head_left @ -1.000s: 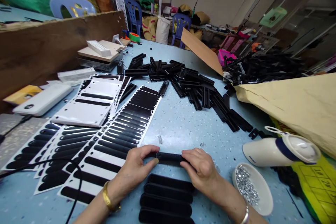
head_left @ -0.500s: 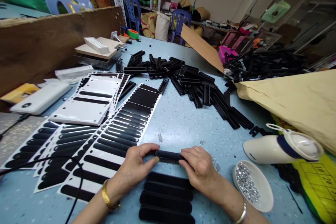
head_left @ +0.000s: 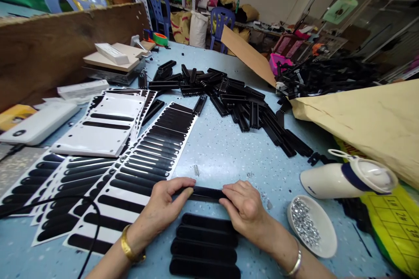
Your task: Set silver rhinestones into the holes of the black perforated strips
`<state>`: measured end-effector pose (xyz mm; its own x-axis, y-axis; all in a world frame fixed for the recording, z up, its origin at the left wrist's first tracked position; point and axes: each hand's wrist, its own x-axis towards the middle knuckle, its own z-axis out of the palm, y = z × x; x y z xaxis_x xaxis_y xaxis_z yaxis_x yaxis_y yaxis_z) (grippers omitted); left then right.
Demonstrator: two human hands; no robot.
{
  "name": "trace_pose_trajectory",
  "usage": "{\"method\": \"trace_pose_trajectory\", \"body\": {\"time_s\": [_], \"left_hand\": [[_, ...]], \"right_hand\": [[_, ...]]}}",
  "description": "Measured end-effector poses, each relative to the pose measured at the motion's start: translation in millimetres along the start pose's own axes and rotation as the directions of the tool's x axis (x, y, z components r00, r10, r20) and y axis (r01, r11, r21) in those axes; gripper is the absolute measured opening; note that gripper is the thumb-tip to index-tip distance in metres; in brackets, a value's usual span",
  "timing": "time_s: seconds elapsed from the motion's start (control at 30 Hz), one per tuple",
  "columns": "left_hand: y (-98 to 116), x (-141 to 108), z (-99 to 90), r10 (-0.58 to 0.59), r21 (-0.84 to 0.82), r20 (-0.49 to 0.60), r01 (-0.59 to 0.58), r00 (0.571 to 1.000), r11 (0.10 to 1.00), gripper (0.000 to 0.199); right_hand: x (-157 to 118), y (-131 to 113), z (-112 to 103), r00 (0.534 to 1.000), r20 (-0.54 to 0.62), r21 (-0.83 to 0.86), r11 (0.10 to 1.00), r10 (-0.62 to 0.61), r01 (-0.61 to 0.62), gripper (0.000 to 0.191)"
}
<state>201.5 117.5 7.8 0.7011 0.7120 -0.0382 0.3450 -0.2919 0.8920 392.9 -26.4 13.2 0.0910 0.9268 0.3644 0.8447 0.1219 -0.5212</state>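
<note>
Between my two hands a long black strip-shaped piece (head_left: 208, 192) lies crosswise just above the table. My left hand (head_left: 172, 200) pinches its left end between thumb and fingers. At the other end, my right hand (head_left: 244, 207) grips it the same way; the fingers cover both tips. Closer to me, several black rounded strips (head_left: 204, 244) lie side by side in a row. Left of my hands are white sheets (head_left: 137, 165) bearing black rounded stickers, some spots bare white. A white bowl (head_left: 330, 239) of small shiny metal parts stands right of my right hand.
A heap of black slotted pieces (head_left: 229, 96) spreads across the back of the table. A white bottle (head_left: 324, 181) lies at the right, near a large brown paper sheet (head_left: 366, 113). A white power bank (head_left: 42, 122) and black cable (head_left: 98, 226) are at left.
The view has shifted slightly. Both hands keep their hold on the black piece, whose upper face now looks tilted a little differently.
</note>
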Motion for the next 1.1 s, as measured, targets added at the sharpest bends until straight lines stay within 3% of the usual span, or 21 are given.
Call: {"method": "trace_pose_trajectory", "body": {"time_s": [0.3, 0.83, 1.0, 1.1], "left_hand": [[-2.5, 3.5, 11.7, -0.003, -0.005, -0.114, 0.002, 0.994, 1.0, 0.016], [-1.3, 5.5, 10.6, -0.016, -0.028, -0.118, 0.012, 0.993, 1.0, 0.017], [-0.2, 6.4, 10.5, -0.021, -0.03, -0.119, 0.018, 0.993, 0.999, 0.018], [1.7, 7.1, 9.8, -0.024, -0.009, -0.104, 0.023, 0.994, 1.0, 0.019]], "right_hand": [[0.5, 2.4, 0.3, 1.0, -0.009, 0.073, 0.997, 0.024, -0.024, 0.014], [-7.0, 20.2, 5.0, 0.987, -0.037, 0.335, 0.933, 0.153, -0.133, 0.014], [-7.1, 20.4, 4.6, 0.994, -0.032, 0.288, 0.953, 0.102, -0.089, 0.016], [-6.0, 22.9, 1.1, 0.989, -0.006, 0.329, 0.934, 0.145, -0.135, 0.018]]}}
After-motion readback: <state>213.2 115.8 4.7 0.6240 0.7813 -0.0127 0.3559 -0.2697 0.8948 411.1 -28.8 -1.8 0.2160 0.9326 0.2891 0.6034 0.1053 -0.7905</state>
